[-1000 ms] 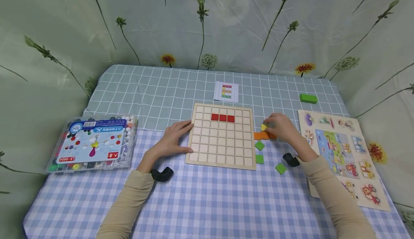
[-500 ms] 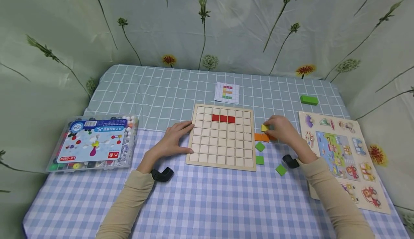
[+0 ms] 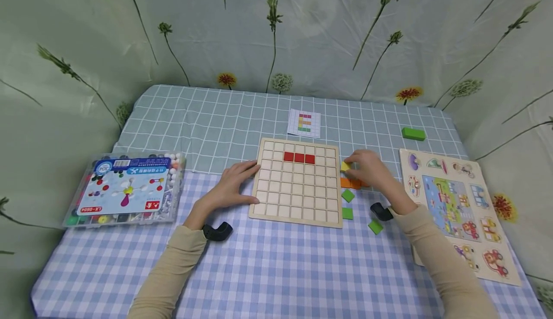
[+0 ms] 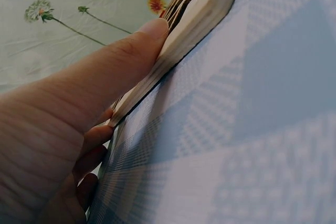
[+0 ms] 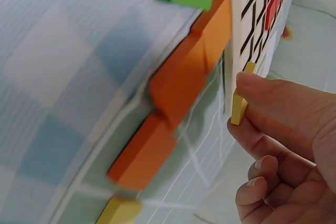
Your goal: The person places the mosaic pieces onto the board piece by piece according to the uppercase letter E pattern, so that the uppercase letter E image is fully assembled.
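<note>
A square wooden grid board (image 3: 297, 196) lies mid-table, with three red tiles (image 3: 299, 157) in a row near its top. My left hand (image 3: 226, 184) rests at the board's left edge, its straight thumb (image 4: 118, 64) touching the rim and the other fingers against the side. Just off the board's right edge, my right hand (image 3: 370, 168) pinches a yellow tile (image 5: 241, 98) between thumb and fingers. Below that hand are several orange tiles (image 5: 181, 80), and a second yellow tile (image 5: 119, 211) shows in the right wrist view. Green tiles (image 3: 347, 213) lie nearer the front.
Behind the board is a pattern card (image 3: 304, 123) printed with coloured squares. A clear case (image 3: 123, 187) of small balls stands at left. At right lies a picture puzzle board (image 3: 458, 208), with a green block (image 3: 413, 134) behind it.
My right hand has moved left with the yellow tile, from over the orange tiles to beside the board's right edge. My left hand stays at the board.
</note>
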The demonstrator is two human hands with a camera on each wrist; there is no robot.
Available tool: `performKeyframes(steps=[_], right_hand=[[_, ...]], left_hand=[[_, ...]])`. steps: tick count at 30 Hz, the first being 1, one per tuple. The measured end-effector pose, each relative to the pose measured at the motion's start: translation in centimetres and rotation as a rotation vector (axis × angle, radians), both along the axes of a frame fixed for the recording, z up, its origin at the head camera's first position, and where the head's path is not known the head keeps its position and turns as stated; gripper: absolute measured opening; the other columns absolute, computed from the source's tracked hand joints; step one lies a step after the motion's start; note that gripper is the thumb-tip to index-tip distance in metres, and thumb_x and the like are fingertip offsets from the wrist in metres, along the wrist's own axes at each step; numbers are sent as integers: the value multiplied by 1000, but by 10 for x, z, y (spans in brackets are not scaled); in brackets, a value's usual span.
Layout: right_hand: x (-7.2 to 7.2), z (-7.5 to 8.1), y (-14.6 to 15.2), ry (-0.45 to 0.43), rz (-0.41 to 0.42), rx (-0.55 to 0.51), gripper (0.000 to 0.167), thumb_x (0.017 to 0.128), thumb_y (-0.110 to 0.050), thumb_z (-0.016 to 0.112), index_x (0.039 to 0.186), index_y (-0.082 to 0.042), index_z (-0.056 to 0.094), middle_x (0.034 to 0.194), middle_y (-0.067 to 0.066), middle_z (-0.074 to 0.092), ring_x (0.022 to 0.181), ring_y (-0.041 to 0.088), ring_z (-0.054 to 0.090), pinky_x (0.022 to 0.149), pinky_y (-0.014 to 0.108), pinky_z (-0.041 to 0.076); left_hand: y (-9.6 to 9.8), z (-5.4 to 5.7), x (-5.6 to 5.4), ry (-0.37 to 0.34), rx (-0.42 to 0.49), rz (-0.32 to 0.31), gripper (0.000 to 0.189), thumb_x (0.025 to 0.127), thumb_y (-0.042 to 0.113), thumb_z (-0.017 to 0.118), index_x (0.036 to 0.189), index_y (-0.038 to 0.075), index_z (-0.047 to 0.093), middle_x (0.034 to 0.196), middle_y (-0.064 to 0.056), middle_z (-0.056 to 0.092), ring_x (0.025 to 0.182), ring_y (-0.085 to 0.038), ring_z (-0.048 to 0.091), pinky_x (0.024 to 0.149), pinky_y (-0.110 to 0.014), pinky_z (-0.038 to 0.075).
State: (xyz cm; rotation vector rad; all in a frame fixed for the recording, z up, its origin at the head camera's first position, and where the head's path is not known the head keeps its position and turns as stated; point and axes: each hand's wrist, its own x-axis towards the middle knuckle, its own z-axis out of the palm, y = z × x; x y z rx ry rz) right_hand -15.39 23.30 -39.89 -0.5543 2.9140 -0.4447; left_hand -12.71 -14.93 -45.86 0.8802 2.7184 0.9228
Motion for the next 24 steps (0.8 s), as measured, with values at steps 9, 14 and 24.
performKeyframes(steps=[9, 14, 24], right_hand=[[-5, 2, -30, 21, 34, -3, 30, 79, -12, 72, 104, 4, 70, 101, 18, 68, 94, 31, 60, 85, 44, 48], [-9, 3, -46, 30, 65, -4, 29, 79, -12, 73, 104, 3, 71, 101, 17, 69, 94, 30, 60, 84, 42, 48], [-14, 0, -76, 48, 178, -67, 23, 79, -11, 73, 98, 1, 72, 89, 13, 70, 85, 25, 61, 81, 40, 47]], left_hand=[[0, 0, 0, -6, 0, 3, 91, 71, 39, 79, 145, 9, 35, 152, -13, 32, 138, -35, 29, 103, -56, 23], [1, 0, 0, -8, 1, 3, 91, 71, 39, 79, 145, 8, 35, 152, -13, 32, 138, -35, 29, 103, -55, 23], [-1, -1, -1, -5, -5, 0, 91, 72, 39, 79, 146, 9, 35, 152, -13, 32, 138, -35, 29, 103, -56, 24]])
